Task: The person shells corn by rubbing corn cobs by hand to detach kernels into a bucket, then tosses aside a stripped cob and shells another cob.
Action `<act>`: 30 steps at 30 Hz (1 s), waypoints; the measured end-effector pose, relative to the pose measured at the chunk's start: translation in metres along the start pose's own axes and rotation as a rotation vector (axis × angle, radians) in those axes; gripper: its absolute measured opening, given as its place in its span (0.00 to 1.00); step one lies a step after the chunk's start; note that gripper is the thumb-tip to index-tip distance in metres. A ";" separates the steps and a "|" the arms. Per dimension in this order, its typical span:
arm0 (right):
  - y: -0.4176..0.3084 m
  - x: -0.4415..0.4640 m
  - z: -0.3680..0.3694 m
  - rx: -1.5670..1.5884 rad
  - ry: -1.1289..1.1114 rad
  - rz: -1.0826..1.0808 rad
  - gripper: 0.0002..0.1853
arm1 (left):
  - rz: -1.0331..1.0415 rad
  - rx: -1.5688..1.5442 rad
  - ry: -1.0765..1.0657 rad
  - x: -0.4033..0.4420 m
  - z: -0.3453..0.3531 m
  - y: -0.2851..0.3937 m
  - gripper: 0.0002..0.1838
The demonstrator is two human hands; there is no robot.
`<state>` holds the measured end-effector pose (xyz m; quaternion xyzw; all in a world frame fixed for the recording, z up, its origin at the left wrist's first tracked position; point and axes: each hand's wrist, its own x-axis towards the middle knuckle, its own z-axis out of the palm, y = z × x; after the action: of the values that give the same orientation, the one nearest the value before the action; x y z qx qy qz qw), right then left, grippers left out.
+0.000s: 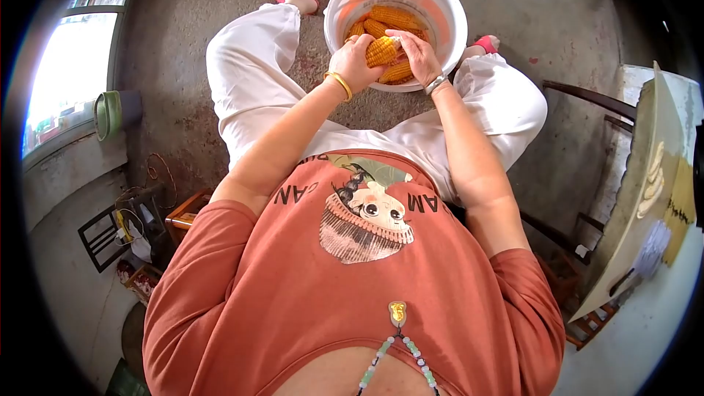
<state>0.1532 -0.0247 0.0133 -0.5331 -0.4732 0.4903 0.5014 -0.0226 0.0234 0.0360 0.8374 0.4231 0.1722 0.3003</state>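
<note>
Over a white bucket (456,7), my left hand (353,62), with a gold bangle at the wrist, is closed around a yellow corn cob (381,52). My right hand (419,57), wearing a silver band, grips the cob's pale far end with its fingers and thumb. Several more corn cobs (392,17) lie inside the bucket beneath and beyond my hands. The undersides of my fingers are hidden, and I cannot make out whether loose kernels lie at the bottom.
The bucket stands on a concrete floor (198,51) between my white-trousered legs (253,59). To the right are a dark wooden chair part (590,99) and a leaning board (623,198). A small black rack with cables (110,238) is at the left.
</note>
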 end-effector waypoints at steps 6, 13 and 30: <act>0.004 0.002 -0.002 -0.090 -0.056 0.052 0.29 | -0.062 0.113 -0.014 -0.003 0.003 0.004 0.25; -0.001 -0.001 0.003 -0.177 -0.078 0.094 0.24 | -0.136 0.145 -0.084 -0.004 0.005 0.010 0.27; 0.003 -0.002 0.005 -0.433 0.087 0.018 0.22 | -0.119 0.188 -0.145 -0.006 0.003 0.018 0.27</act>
<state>0.1485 -0.0268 0.0098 -0.6531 -0.5406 0.3583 0.3909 -0.0139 0.0096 0.0451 0.8456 0.4632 0.0526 0.2601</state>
